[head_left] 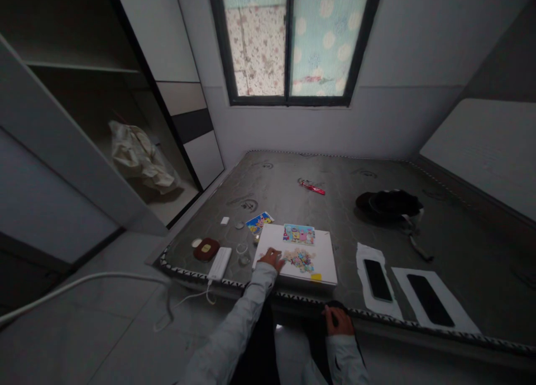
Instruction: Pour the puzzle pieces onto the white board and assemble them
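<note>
My left hand [272,258] reaches onto a white box [262,238] at the bed's front edge. Its fingers are apart and slightly bent, just left of a heap of small colourful jigsaw pieces [300,260]. Behind the heap lies a bright cartoon picture [298,234], flat on the box. A yellow piece [316,277] sits near the box's front edge. Lower down, my right hand [338,321] rests by my knee with thumb and fingers curled together. Whatever it may hold is too small to make out.
Left of the box are a cartoon card [259,222], clear small containers [243,255], a brown case [206,249] and a cabled white power bank [220,263]. Two phones [378,280] [430,299] lie on paper at right. A dark cap [390,204] and red wrapper [312,188] are farther back.
</note>
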The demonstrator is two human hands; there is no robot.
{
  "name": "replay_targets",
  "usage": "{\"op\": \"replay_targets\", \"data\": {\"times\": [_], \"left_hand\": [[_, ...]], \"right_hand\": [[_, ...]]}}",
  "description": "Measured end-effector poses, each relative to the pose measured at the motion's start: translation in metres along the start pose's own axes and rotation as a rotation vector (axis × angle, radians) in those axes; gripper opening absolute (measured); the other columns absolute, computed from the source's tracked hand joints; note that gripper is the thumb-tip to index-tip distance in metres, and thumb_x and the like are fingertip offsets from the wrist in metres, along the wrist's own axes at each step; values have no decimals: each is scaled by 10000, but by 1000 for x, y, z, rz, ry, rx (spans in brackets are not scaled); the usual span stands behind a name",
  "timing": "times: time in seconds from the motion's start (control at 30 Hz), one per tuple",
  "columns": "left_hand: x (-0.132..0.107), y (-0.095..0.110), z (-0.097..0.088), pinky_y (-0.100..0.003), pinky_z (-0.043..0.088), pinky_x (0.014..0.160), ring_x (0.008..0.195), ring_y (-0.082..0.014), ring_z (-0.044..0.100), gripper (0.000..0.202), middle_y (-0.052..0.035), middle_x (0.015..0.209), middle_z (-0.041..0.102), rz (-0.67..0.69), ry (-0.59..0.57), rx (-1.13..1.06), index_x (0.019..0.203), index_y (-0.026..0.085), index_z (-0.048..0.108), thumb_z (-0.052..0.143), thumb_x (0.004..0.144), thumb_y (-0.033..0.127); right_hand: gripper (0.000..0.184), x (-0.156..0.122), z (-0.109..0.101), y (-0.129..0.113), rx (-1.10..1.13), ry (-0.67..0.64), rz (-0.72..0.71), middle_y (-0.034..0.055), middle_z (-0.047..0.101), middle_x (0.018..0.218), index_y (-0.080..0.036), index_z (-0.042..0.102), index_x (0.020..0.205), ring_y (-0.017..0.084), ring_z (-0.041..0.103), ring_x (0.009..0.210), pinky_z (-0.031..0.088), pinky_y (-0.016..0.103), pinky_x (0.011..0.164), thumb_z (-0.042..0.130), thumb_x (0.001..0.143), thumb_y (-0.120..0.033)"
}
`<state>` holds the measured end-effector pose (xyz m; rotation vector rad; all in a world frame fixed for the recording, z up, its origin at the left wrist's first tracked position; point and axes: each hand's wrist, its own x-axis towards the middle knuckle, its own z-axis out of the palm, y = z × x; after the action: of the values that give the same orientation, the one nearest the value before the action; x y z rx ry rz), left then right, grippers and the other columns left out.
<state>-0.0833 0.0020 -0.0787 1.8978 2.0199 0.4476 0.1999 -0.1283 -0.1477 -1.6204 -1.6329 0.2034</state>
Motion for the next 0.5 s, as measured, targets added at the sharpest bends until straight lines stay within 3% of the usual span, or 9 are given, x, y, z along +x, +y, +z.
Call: {"op": "replay_targets", "data": {"times": [0.17,0.33,0.5], "left_hand": [[14,18,-1,-315,487,845,1039,-205,632,302,-55,1215,631,-22,-111,67,1123,286,689,612,879,446],[16,17,0,-293,477,856,1033,-197,628,253,-60,1121,676,-18,-91,58,1040,267,729,613,879,425],[14,10,-1,-262,476,835,989,-175,641,261,-59,1079,709,-36,-1,2,1002,255,758,562,914,404]], "right_hand": [[696,1,-1,-3,-19,12,11,56,706,696,-241,670,619,213,643,692,415,338,722,259,976,-675],[694,1,1,-3,-19,48,2,60,713,704,-239,685,628,216,647,686,414,339,705,277,970,-682],[695,1,1,-2,13,21,1,57,712,704,-231,686,632,212,648,683,415,336,707,276,977,-673]]}}
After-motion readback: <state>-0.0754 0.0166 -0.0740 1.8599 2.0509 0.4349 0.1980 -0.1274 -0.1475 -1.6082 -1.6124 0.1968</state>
